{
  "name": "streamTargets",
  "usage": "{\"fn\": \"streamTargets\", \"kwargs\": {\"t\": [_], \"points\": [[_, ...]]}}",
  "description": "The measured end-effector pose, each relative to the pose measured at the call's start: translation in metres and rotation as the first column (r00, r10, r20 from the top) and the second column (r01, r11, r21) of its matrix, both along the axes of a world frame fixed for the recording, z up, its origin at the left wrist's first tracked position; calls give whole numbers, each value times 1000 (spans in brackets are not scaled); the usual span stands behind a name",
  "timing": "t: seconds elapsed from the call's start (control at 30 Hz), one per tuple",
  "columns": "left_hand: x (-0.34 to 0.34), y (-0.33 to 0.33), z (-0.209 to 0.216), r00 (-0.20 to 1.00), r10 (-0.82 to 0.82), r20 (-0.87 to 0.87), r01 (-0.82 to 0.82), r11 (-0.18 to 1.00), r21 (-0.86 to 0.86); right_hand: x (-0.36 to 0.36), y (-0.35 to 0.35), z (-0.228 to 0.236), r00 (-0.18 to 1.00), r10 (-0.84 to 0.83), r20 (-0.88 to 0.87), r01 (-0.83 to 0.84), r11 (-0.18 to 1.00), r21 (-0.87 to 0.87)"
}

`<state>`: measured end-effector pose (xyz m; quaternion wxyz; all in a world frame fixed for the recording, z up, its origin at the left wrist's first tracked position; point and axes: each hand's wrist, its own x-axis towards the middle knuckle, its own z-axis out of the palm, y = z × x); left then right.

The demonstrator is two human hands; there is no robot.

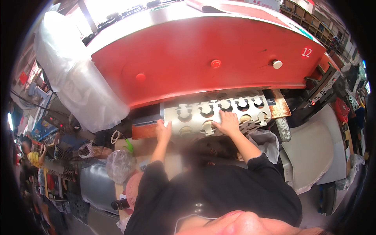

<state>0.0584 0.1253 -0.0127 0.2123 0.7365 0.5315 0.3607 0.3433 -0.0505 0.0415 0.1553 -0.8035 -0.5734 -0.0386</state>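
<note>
A pale sheet [170,116] with rows of shaped cut-outs lies across the bed under the red machine [176,55], its near part sloping down toward me. My left hand [163,132] is at the sheet's left edge, thumb and fingers closed on it. On top of the sheet, right of its middle, rests my right hand [229,124], its thumb spread away from the fingers. Dark gaps show through many of the holes. Below the near edge, cut strips of similar material hang partly in shadow.
Worn boards [145,131] stick out at the sheet's left and right. A large clear plastic roll [84,88] leans at the left. Knobs [277,64] sit on the machine's front. A pale curved panel [309,152] stands at right, a plastic bag [120,166] near my left arm.
</note>
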Motion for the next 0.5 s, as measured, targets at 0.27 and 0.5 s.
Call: {"fn": "streamTargets", "kwargs": {"t": [0.27,0.5], "points": [[-50,-69,48,960,-87,-268,85,996,-19,11,-63,11,729,-177,-661,320,942,102],[36,-90,78,853,-443,-276,521,756,396,-10,3,42,912,-310,-267,346,934,95]]}}
